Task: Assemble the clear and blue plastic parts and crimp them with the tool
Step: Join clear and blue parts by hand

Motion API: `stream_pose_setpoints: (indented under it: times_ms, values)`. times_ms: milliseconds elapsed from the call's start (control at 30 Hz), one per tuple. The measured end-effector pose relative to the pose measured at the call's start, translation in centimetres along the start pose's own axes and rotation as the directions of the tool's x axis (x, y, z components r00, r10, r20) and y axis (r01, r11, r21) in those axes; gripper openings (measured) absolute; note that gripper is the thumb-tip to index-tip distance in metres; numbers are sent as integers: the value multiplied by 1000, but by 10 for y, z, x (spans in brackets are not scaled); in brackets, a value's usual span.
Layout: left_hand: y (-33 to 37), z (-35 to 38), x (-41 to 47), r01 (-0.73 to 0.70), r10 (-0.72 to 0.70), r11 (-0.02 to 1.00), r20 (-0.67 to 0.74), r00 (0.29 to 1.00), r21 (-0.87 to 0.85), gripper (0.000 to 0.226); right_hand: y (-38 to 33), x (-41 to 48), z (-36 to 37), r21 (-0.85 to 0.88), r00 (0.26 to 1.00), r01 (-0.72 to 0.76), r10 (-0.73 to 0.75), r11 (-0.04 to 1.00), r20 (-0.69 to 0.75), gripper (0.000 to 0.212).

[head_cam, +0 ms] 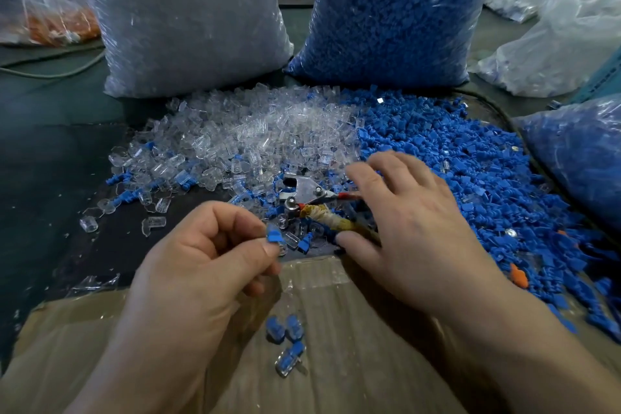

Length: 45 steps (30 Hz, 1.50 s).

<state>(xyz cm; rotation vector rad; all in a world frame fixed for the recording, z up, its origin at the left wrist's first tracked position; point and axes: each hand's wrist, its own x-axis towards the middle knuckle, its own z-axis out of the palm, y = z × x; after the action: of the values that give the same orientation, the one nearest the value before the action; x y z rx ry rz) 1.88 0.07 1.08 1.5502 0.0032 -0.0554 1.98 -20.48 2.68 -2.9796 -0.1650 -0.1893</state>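
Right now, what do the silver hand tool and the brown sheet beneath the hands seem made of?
Silver hand tool: bare metal head, by its glint; one handle wrapped in frayed yellowish cloth or tape. Brown sheet: likely matt cardboard, dull with faint ribs.

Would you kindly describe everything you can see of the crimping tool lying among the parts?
The crimping tool has a silvery metal head with a dark opening and two round pivots. One handle is wrapped in worn yellowish tape; the other, thinner, shows red. It lies flat amid loose clear parts and blue parts, head pointing left. The right hand spreads over its handles, thumb beside the wrapped one.
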Motion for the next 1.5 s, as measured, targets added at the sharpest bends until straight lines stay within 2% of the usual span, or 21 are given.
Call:
stream_pose_setpoints:
  times_ms: [100,300,433,600,800,967,1200,1333,1500]
  values:
    - [1,-1,2,46,-43,995,33,999,-92,25,7,5,7,-96,994,-15,26,995,110,72]
    - [0,-6,5,77,-73,990,40,997,-116,17,-1,10,6,-121,997,-10,19,993,73,58]
    - [1,-6,7,92,-91,989,18,996,-119,16,-1,11,2,-58,998,-39,42,998,40,52]
    - [7,-6,4,152,-148,971,32,988,-185,13,-2,2,-12,175,985,20,11,984,-170,55]
    - [14,-6,4,44,-44,982,4,999,-185,14,-8,-12,-16,229,970,237,-215,944,-117,53]
    - [10,-12,3,-22,23,996,5,1000,-81,20,-9,-12,-16,258,970,241,-228,936,-82,56]
    - [6,-15,0,-117,117,993,-14,993,30,31,-8,-13,-17,215,968,249,-249,944,-27,57]
    - [5,-14,0,-164,163,986,27,986,32,20,-10,-12,-15,129,964,267,-266,955,-30,56]
    - [3,-19,2,-165,164,984,18,986,64,15,-13,-10,-17,140,964,266,-266,954,-19,45]
